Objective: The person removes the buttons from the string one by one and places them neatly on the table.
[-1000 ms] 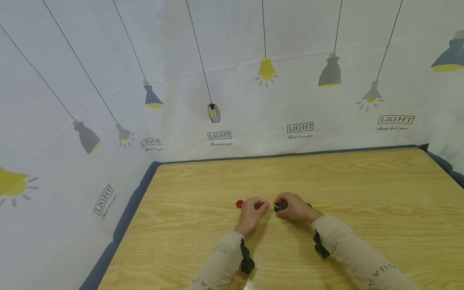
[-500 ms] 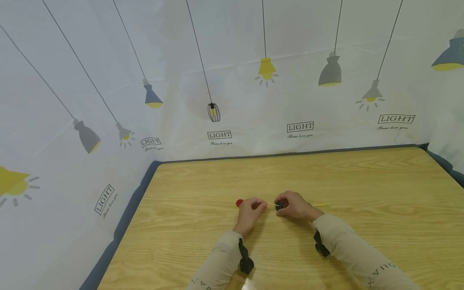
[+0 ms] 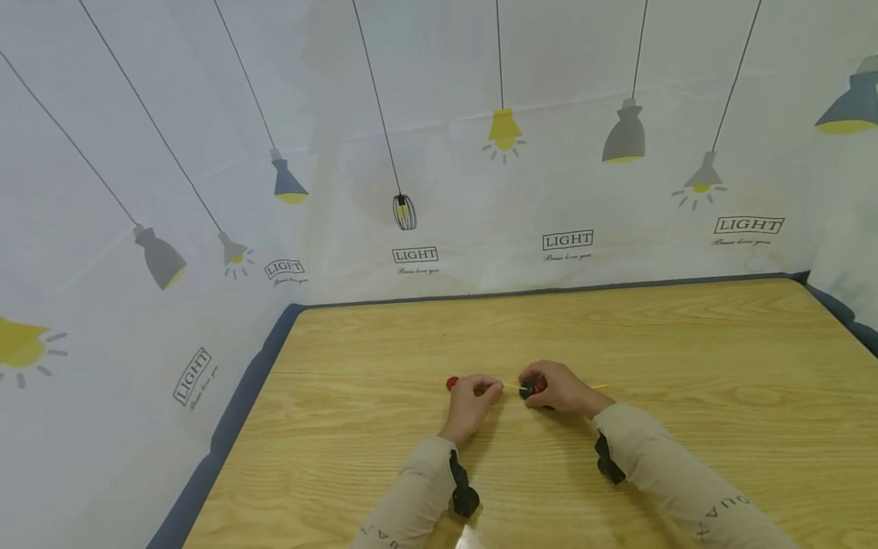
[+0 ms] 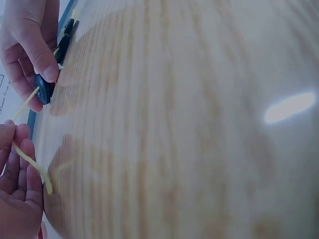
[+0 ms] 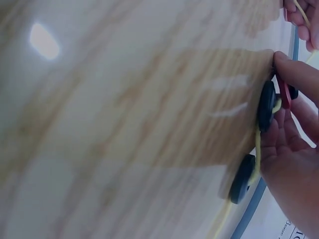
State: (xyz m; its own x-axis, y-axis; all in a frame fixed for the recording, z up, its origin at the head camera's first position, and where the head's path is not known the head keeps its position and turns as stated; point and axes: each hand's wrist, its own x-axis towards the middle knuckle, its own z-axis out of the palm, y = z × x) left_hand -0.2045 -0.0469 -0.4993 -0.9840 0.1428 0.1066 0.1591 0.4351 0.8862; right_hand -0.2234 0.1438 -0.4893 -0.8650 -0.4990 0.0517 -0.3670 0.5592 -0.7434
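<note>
- The table (image 3: 384,343) is big and flat, made of yellow-brown wood with wavy lines in it. Its far corners are round.
- A shiny patch of light (image 4: 290,107) shows on the wood in the left wrist view. In the head view, a shine is at 6 o'clock from the hands, near the bottom.
- A dark blue strip (image 3: 247,396) runs along the table's edge from 8 o'clock round to 12 o'clock.
- A pale wall cloth (image 3: 453,168) goes up behind the table, with soft folds. It has lamps in gray, blue and yellow, and the word LIGHT in little boxes. A yellow lamp (image 3: 504,130) is at 12 o'clock from the hands.
- The left hand (image 3: 472,404) pinches the yellow string (image 3: 513,386) with its thumb and first finger. Its other fingers are bent and close together.
- The right hand (image 3: 559,389) is at 3 o'clock from the left one. Its thumb and fingertips pinch a dark button (image 4: 43,89) and a red button (image 5: 284,92) just beside it. I cannot tell how all its other fingers lie.
- The string goes from the left hand into the dark button's face, at 3 o'clock in the head view.
- Two more dark buttons (image 5: 242,179) are by the right palm, with string running along them. The string's other end pokes out at 3 o'clock from that hand.
- A loose red button (image 3: 453,383) lies on the table at 10 o'clock from the left hand.
- Both arms have tan sleeves (image 3: 411,488).
</note>
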